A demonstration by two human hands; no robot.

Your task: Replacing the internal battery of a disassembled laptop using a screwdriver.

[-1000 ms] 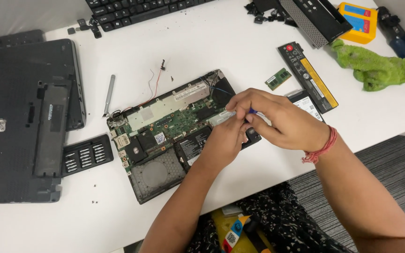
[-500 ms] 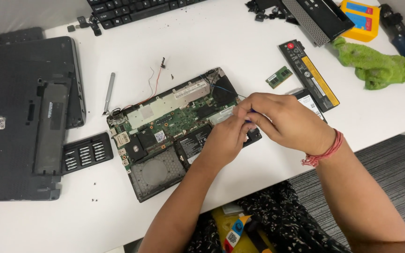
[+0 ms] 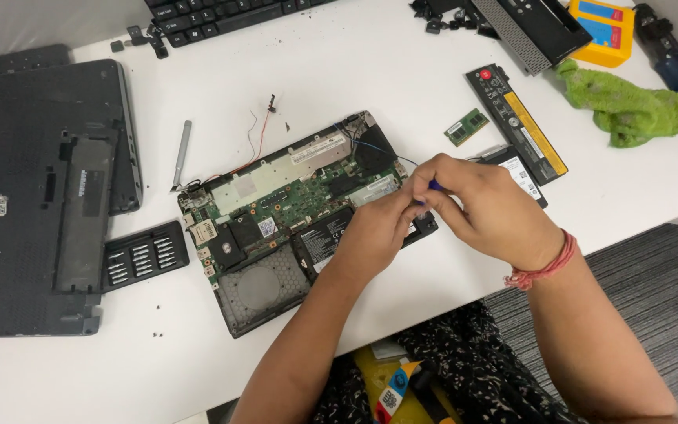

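On the white table (image 3: 433, 71), an opened laptop (image 3: 292, 212) lies with its circuit board bare, and both hands meet at its right edge. The right hand (image 3: 488, 208) pinches a small blue-handled tool (image 3: 434, 185) in closed fingers; the left hand (image 3: 374, 232) curls beside it, its grip hidden. Holding the tool upright with the laptop steadied seems wise.

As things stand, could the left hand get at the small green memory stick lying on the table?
Probably not directly: the right hand sits between the left hand and the memory stick.
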